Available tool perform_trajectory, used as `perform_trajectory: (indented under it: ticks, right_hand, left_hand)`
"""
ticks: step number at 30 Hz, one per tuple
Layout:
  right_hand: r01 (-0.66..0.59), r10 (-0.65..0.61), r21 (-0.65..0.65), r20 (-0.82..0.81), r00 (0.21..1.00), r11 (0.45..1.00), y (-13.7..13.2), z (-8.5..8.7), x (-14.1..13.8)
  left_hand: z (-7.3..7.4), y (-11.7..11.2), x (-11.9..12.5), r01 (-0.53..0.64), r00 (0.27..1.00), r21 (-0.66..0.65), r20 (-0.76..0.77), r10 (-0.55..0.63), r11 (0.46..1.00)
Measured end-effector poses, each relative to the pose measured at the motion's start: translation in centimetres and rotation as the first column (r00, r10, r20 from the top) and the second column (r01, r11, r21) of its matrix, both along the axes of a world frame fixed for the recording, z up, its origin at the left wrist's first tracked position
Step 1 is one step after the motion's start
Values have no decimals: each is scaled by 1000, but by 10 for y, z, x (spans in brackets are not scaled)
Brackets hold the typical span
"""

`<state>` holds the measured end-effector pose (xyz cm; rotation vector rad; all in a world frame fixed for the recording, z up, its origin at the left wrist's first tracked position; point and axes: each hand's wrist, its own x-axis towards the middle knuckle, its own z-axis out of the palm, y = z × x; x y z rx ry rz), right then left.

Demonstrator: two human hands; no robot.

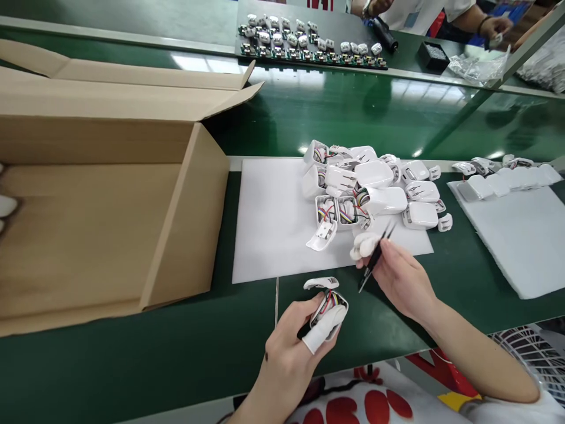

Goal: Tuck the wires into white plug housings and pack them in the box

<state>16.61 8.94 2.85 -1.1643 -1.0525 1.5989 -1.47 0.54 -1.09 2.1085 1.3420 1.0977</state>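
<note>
My left hand [293, 341] is closed around a small white plastic housing [342, 300], its open side showing coloured wires. A white finger cot covers one of its fingers. The housing's white cover piece [321, 282] juts out at the far side. My right hand [397, 274], with white cots on some fingertips, grips black tweezers [375, 257]. The tweezers are tilted, apart from the housing. Just beyond, a cluster of similar white housings [374, 175] lies on a white sheet [269, 235]. Some stand open with wires inside, and others lie closed with prongs showing.
A large open cardboard box [212, 218] takes up the left side. At right, more white parts rest on a white foam sheet [516, 235]. Across a raised ledge, a dark tray [309, 44] carries rows of small parts, and a co-worker's hands [497, 26] are near a black box [433, 57].
</note>
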Motion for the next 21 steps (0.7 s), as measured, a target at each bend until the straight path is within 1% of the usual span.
perform_trajectory:
  ticks: [1,3,6,8,10,13,16,18,19,20,21]
  right_hand:
    - [24,-29,95,47,998,995,-3,0,2]
    - [27,-59,249,123,991,968,-11,-3,4]
    - [-13,-33,364,118,993,931,-22,-7,5]
    - [-10,-49,435,123,991,900,-25,-7,3]
    - [-6,-111,543,184,977,840,-26,-3,1]
    - [-84,-164,673,296,941,735,-25,5,-3]
    - [-157,-201,748,363,910,644,-27,9,-5]
    - [-188,-250,791,394,885,582,-30,6,-3]
    - [-218,-254,794,421,871,568,-32,3,-2]
    - [-259,-235,771,464,854,582,-34,-1,0]
    - [-304,-199,727,517,833,615,-36,-5,1]
  left_hand:
    - [0,0,0,-2,1000,8,-2,2,1000]
    - [0,0,1,-1,1000,14,-2,1,1000]
    - [1,0,2,-5,1000,18,2,5,1000]
    - [1,0,2,-16,1000,23,-9,16,1000]
    - [1,0,3,-33,999,34,-26,34,999]
    - [0,-1,4,-45,998,60,-40,48,997]
    - [-1,-3,4,-48,998,57,-49,51,997]
    - [0,-3,3,-48,997,48,-52,50,998]
    - [1,-2,3,-46,998,45,-50,48,998]
    - [2,-1,3,-45,998,45,-46,47,998]
    - [4,0,3,-48,998,48,-39,50,998]
